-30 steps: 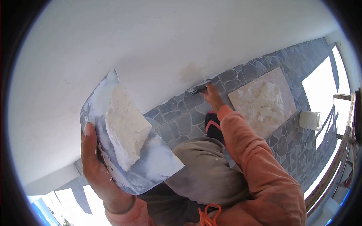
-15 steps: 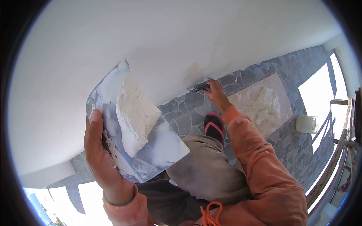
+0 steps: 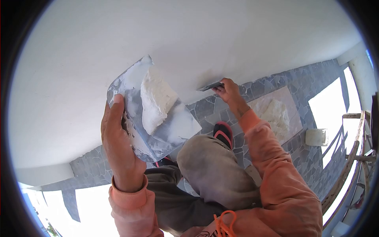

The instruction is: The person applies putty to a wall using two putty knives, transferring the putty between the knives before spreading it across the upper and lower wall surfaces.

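My left hand (image 3: 120, 138) grips the edge of a metal plaster hawk (image 3: 133, 94), its thumb lying over the top face. A thick lump of white plaster (image 3: 157, 100) sits on the hawk, with smears around it. My right hand (image 3: 229, 94) is closed on a flat-bladed trowel (image 3: 210, 85), held at the low part of the white wall (image 3: 177, 35). A darker patch shows on the wall just above the blade. How the fingers wrap the handle is partly hidden.
On the grey stone-patterned floor (image 3: 203, 107) lies a pale board (image 3: 293, 106) with a heap of plaster (image 3: 275, 118). Beyond it stands a whitish bucket (image 3: 316, 137). Wooden poles (image 3: 343, 179) run along the right side. My sandalled foot (image 3: 224, 133) is near the wall.
The hawk and my left hand have shifted right and slightly up in view. My right hand and the trowel have risen slightly, and the blade looks more edge-on.
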